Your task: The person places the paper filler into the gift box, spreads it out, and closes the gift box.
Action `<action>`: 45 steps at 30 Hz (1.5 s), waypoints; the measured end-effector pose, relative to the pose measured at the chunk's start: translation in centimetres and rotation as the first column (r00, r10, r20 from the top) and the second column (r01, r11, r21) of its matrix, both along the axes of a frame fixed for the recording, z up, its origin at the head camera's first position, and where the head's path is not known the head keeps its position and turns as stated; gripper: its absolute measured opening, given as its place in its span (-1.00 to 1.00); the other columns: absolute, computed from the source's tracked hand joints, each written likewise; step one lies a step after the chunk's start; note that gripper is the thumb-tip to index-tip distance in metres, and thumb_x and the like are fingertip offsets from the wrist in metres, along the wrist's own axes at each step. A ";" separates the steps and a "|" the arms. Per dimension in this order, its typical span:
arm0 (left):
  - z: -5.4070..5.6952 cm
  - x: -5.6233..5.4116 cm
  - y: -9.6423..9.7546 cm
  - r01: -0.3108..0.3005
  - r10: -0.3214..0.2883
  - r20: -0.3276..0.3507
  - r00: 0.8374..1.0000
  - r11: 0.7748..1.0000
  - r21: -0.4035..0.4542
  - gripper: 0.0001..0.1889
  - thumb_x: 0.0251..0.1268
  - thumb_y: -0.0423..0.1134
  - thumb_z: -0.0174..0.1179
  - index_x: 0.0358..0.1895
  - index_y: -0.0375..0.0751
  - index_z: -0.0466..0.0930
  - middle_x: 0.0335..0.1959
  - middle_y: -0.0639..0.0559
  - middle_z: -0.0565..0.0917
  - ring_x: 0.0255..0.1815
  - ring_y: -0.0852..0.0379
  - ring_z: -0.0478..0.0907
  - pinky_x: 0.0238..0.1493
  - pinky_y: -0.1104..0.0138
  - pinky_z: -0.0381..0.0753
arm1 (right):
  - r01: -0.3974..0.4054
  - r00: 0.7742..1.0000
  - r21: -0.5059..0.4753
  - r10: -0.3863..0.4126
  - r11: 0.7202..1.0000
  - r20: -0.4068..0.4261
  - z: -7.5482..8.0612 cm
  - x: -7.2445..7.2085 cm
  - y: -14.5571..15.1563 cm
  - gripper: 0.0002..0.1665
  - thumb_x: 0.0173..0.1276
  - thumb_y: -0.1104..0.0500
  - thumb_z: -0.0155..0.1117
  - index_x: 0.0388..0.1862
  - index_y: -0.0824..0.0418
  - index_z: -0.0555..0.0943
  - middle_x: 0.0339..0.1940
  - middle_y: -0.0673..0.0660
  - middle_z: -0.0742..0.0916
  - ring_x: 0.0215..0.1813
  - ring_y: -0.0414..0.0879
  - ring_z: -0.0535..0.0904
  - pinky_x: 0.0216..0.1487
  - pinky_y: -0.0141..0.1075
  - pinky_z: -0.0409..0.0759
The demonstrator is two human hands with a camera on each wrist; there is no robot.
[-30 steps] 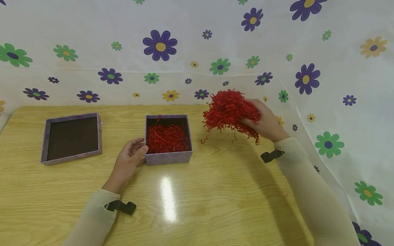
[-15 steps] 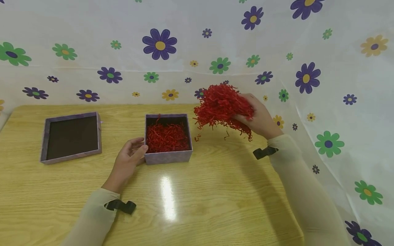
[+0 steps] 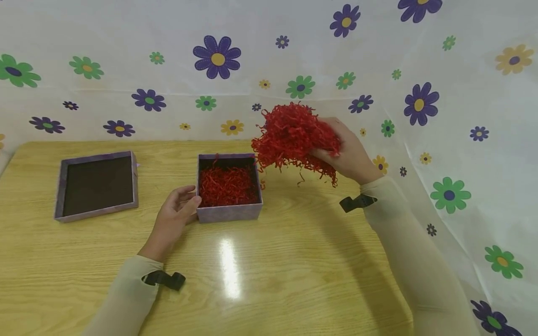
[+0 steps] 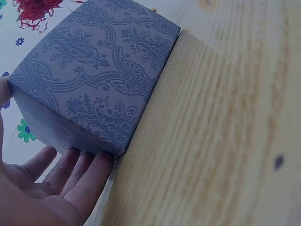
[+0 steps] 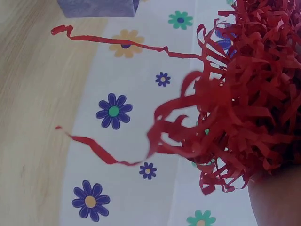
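My right hand (image 3: 354, 156) grips a large clump of red shredded paper (image 3: 290, 133), lifted above the table to the right of a purple-grey box (image 3: 229, 214). Loose strands dangle from the clump, and in the right wrist view the shredded paper (image 5: 263, 103) hides most of that hand. More red shreds (image 3: 227, 186) lie inside the box. My left hand (image 3: 173, 214) rests against the box's left side, thumb at the top edge. Seen from the left wrist, the fingertips (image 4: 96, 165) touch the wall of the patterned box (image 4: 89, 70) low down, fingers nearly straight.
A shallow dark-lined lid (image 3: 96, 213) lies inside up on the wooden table (image 3: 286, 280), left of the box. Behind the table and along its right side hangs a white flowered cloth (image 3: 252, 42).
My right hand has carried the clump of shredded paper leftward and slightly up, so its edge now overlaps the box's right rim in the head view. The left hand and box stay put.
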State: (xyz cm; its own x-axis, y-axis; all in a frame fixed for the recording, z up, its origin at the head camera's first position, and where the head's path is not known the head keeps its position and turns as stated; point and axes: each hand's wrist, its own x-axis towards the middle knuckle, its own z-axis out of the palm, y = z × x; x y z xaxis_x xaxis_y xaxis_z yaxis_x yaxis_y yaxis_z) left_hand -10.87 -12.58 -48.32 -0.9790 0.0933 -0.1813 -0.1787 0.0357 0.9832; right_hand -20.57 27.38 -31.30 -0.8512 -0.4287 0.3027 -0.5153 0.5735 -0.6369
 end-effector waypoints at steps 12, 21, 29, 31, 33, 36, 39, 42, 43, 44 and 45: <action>0.0 -0.1 -0.1 0.001 -0.001 0.007 1.000 1.000 0.010 -0.33 0.59 0.04 0.14 0.57 -0.20 0.20 0.42 -0.17 0.38 0.21 0.26 0.47 0.12 0.43 0.63 | -0.048 0.999 -0.011 0.048 0.999 -0.014 0.7 -0.2 -1.7 -0.29 0.31 0.35 0.50 0.42 0.17 0.50 0.29 0.15 0.60 0.37 0.04 0.46 0.43 0.10 0.42; 0.0 -0.1 -0.1 0.003 -0.003 0.010 1.000 1.000 0.018 -0.33 0.59 0.03 0.14 0.57 -0.21 0.19 0.43 -0.18 0.36 0.21 0.25 0.46 0.13 0.42 0.63 | -0.141 0.990 0.078 0.140 0.987 0.019 0.1 -0.4 -4.0 -0.27 0.33 0.24 0.52 0.45 0.08 0.49 0.25 0.09 0.60 0.32 0.01 0.50 0.39 0.06 0.49; -0.1 -0.1 -0.2 0.001 -0.002 0.007 1.000 1.000 0.017 -0.33 0.59 0.03 0.15 0.57 -0.21 0.20 0.43 -0.19 0.37 0.22 0.26 0.47 0.13 0.42 0.63 | -0.174 0.983 0.263 0.182 0.949 -0.009 -0.8 -0.2 -6.1 -0.16 0.33 0.20 0.54 0.54 0.09 0.41 0.28 0.15 0.57 0.32 0.04 0.49 0.39 0.00 0.50; -0.1 -0.1 -0.2 0.002 -0.002 0.008 1.000 1.000 0.018 -0.33 0.59 0.03 0.15 0.57 -0.21 0.20 0.43 -0.18 0.37 0.23 0.24 0.46 0.12 0.43 0.63 | -0.182 0.980 0.301 0.199 0.936 -0.024 -1.0 -0.2 -6.6 -0.15 0.32 0.18 0.55 0.54 0.11 0.41 0.29 0.16 0.57 0.34 0.06 0.47 0.42 -0.02 0.46; -0.1 -0.1 -0.2 0.001 -0.002 0.011 1.000 1.000 0.021 -0.32 0.58 0.04 0.15 0.57 -0.20 0.20 0.44 -0.18 0.37 0.24 0.22 0.46 0.12 0.44 0.62 | -0.188 0.978 0.333 0.208 0.924 -0.025 -1.0 -0.1 -7.1 -0.15 0.33 0.16 0.54 0.55 0.12 0.40 0.33 0.17 0.56 0.36 0.08 0.45 0.44 -0.02 0.44; -0.1 -0.1 -0.3 0.000 0.000 0.012 1.000 1.000 0.028 -0.32 0.58 0.04 0.15 0.57 -0.19 0.20 0.44 -0.18 0.37 0.25 0.20 0.45 0.13 0.45 0.62 | -0.193 0.978 0.369 0.207 0.909 0.002 -1.0 0.0 -7.8 -0.16 0.35 0.13 0.53 0.55 0.11 0.40 0.39 0.18 0.53 0.41 0.09 0.41 0.46 -0.02 0.42; -0.1 -0.1 -0.2 -0.004 0.003 0.012 1.000 0.999 0.033 -0.33 0.58 0.03 0.16 0.56 -0.20 0.20 0.43 -0.18 0.37 0.25 0.20 0.45 0.13 0.45 0.61 | -0.198 0.978 0.398 0.205 0.896 0.025 -1.0 0.1 -8.4 -0.18 0.37 0.12 0.52 0.55 0.09 0.41 0.42 0.18 0.51 0.42 0.09 0.41 0.44 -0.02 0.45; -0.2 -0.1 -0.2 -0.007 0.007 0.012 1.000 0.999 0.032 -0.33 0.58 0.03 0.16 0.56 -0.21 0.20 0.43 -0.18 0.37 0.24 0.21 0.45 0.13 0.46 0.61 | -0.217 0.974 0.417 0.221 0.883 0.040 -1.1 0.1 -9.0 -0.20 0.38 0.12 0.51 0.55 0.10 0.42 0.41 0.17 0.52 0.41 0.09 0.41 0.42 -0.04 0.46; -0.2 -0.1 -0.2 -0.008 0.008 0.012 1.000 0.999 0.031 -0.33 0.58 0.02 0.16 0.56 -0.21 0.20 0.43 -0.19 0.37 0.24 0.21 0.45 0.13 0.46 0.61 | -0.225 0.973 0.423 0.229 0.878 0.040 -1.2 0.2 -9.2 -0.20 0.38 0.13 0.50 0.54 0.11 0.42 0.40 0.17 0.53 0.40 0.08 0.42 0.42 -0.05 0.47; -0.1 -0.1 -0.2 -0.009 0.009 0.012 1.000 1.000 0.029 -0.33 0.58 0.02 0.16 0.56 -0.21 0.20 0.43 -0.19 0.37 0.23 0.22 0.45 0.13 0.46 0.61 | -0.233 0.970 0.428 0.240 0.874 0.038 -1.2 0.2 -9.3 -0.21 0.38 0.14 0.50 0.54 0.12 0.42 0.39 0.17 0.54 0.39 0.08 0.43 0.41 -0.06 0.48; -0.1 -0.1 -0.2 -0.009 0.009 0.012 1.000 1.000 0.027 -0.33 0.59 0.02 0.15 0.56 -0.21 0.20 0.43 -0.19 0.37 0.23 0.22 0.45 0.13 0.46 0.61 | -0.240 0.968 0.433 0.248 0.869 0.037 -1.3 0.2 -9.4 -0.21 0.38 0.14 0.50 0.54 0.13 0.42 0.38 0.17 0.54 0.38 0.08 0.43 0.40 -0.07 0.49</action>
State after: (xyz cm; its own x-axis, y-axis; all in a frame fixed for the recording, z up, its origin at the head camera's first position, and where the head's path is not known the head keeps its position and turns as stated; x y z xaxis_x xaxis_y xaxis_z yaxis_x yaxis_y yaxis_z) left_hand -10.99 -12.74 -48.44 -0.9775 0.0899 -0.1907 -0.1908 0.0074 0.9816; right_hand -20.40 17.95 -32.58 -0.6984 -0.7135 0.0557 -0.6842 0.6429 -0.3443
